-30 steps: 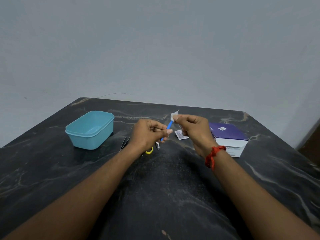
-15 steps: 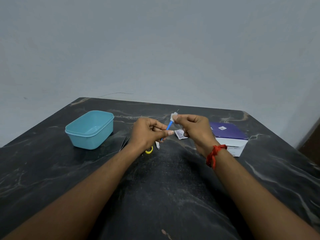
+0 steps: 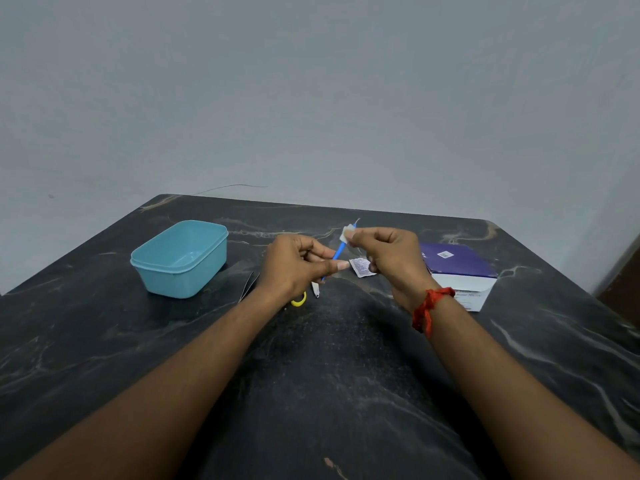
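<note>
My left hand (image 3: 296, 263) pinches the lower part of a thin blue tool (image 3: 338, 252) that slants up to the right above the dark marble table (image 3: 329, 375). A fine metal tip sticks out at the tool's top end. My right hand (image 3: 391, 258), with a red thread round its wrist, pinches a small white pad (image 3: 347, 233) against the tool's upper end. A torn white sachet (image 3: 361, 267) lies on the table below my right hand.
An open light-blue plastic box (image 3: 180, 258) stands at the left. A purple and white carton (image 3: 457, 268) lies at the right. A yellow ring (image 3: 298, 300), a small white piece (image 3: 315, 289) and dark flat strips (image 3: 251, 284) lie under my left hand. A wall rises behind the table.
My right hand and the white pad have shifted very slightly along the tool's top end. My left hand has stayed in place.
</note>
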